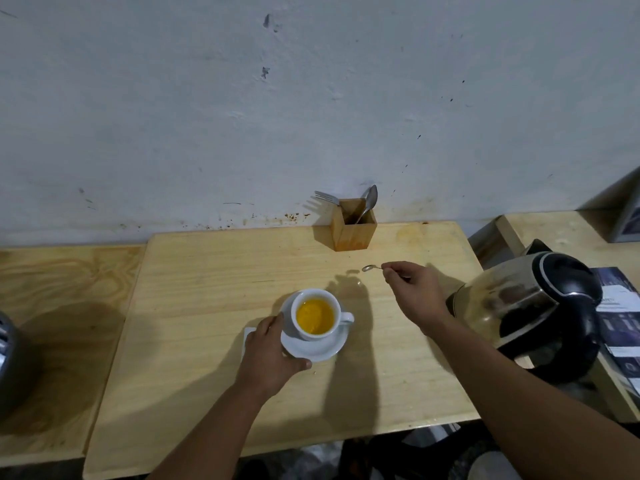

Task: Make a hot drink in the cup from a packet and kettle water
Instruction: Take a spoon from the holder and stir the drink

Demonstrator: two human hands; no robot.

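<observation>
A white cup (337,318) holding orange-yellow liquid stands on a white saucer (323,351) in the middle of the wooden table (207,306). My left hand (270,355) grips the saucer's left rim. Under that hand lies a white packet (248,336), mostly hidden. My right hand (412,289) holds a small metal teaspoon (370,268) by its handle, above the table and behind and to the right of the cup. A steel kettle (519,310) with a black lid and handle stands at the right edge.
A wooden cutlery box (353,230) with a fork and a spoon stands against the wall at the back. A dark round object (10,362) sits at the far left. Printed leaflets (620,323) lie right of the kettle.
</observation>
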